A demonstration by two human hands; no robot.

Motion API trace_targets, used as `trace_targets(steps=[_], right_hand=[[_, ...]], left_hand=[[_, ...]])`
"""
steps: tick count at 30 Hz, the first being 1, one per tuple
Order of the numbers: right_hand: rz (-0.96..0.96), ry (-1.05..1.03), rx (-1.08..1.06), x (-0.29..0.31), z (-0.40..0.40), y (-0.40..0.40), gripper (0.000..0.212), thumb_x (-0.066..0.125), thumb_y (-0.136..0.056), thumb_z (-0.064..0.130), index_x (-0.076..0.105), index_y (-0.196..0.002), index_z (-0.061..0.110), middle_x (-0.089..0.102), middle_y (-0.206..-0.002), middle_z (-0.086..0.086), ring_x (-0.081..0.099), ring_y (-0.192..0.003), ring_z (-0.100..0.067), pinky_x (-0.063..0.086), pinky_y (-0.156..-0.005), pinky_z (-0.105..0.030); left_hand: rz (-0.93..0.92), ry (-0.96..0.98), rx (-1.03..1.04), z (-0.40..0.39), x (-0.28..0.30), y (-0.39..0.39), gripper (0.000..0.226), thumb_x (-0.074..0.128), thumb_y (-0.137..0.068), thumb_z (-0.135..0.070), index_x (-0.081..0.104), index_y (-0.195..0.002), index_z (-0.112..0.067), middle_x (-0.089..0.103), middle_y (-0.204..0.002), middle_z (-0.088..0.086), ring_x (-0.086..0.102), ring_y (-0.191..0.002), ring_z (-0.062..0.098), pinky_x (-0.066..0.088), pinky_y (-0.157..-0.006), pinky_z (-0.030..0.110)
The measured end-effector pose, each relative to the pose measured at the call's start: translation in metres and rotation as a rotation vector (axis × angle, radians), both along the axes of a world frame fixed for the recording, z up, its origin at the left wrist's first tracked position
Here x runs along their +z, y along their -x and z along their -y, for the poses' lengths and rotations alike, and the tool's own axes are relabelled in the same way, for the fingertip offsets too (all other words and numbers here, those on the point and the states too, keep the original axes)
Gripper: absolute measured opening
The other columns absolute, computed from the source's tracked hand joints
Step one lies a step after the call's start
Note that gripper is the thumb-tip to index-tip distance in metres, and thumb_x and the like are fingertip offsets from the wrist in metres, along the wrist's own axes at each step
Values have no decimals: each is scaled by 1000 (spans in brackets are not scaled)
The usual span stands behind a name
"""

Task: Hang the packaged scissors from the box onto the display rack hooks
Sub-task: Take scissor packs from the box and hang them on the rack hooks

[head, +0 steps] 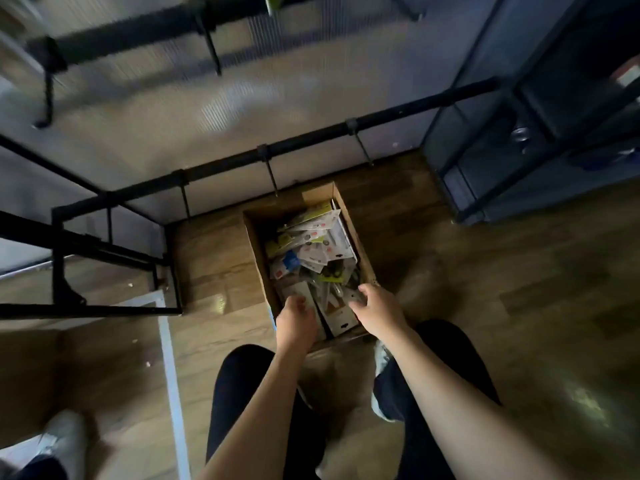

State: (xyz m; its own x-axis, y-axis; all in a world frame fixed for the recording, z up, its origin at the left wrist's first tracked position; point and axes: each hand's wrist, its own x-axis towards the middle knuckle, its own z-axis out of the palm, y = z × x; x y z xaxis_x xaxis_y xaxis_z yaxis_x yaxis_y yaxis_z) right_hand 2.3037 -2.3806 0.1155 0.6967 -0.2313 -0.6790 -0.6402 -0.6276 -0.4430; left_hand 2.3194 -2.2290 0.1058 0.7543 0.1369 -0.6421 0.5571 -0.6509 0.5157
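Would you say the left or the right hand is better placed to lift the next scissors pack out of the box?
Probably the right hand: its fingers already reach over loose packs in the box; the left hand looks curled at the near edge.

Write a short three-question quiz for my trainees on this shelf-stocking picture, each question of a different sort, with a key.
1. True or false: the cardboard box stands on the floor below the black display rack.
2. Multiple choice: where are the left hand and the right hand? A) on the rack hooks B) at the near end of the box, over the packaged scissors C) resting on the knees
3. Fill in: the three hooks on the lower rack bar carry ____ packages.

Key: 1 true; 2 B; 3 no. Blur hides whether either hand already grips a package.
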Motion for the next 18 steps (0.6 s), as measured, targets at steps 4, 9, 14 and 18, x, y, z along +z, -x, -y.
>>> trace_targets(steps=[4, 9, 14, 18], right_hand=[[-108, 84, 136, -90, -15, -5, 43, 51, -95, 25, 44, -136, 12, 50, -136, -7, 46, -126, -26, 41, -99, -34], [-171, 93, 185, -192, -37, -8, 40, 48, -94, 11, 45, -134, 8, 49, -137, -11, 48, -125, -28, 43, -96, -34], [-224, 131, 190, -264, -43, -2, 27, 45, -96, 12, 58, -120, 8, 58, -124, -12, 56, -113, -28, 46, -88, -33], [-384, 126, 247, -299, -45, -7, 29, 46, -96, 17, 60, -119, 6, 59, -124, -13, 57, -112, -29, 46, -86, -32]], left_hand=[[-45, -66, -92, -1, -88, -7, 33, 47, -93, -17, 50, -125, -8, 60, -122, 14, 54, -113, 32, 43, -86, 31], [-87, -139, -177, -10, -178, -14, 35, 46, -95, -17, 46, -130, -13, 56, -126, 11, 55, -112, 29, 44, -77, 32], [-171, -113, -228, -14, -245, -18, 44, 49, -94, -17, 38, -136, -8, 51, -131, 16, 51, -117, 33, 44, -87, 35], [-78, -180, -465, -5, -268, -27, 42, 47, -94, -18, 38, -133, -6, 48, -130, 20, 49, -116, 36, 43, -88, 37]])
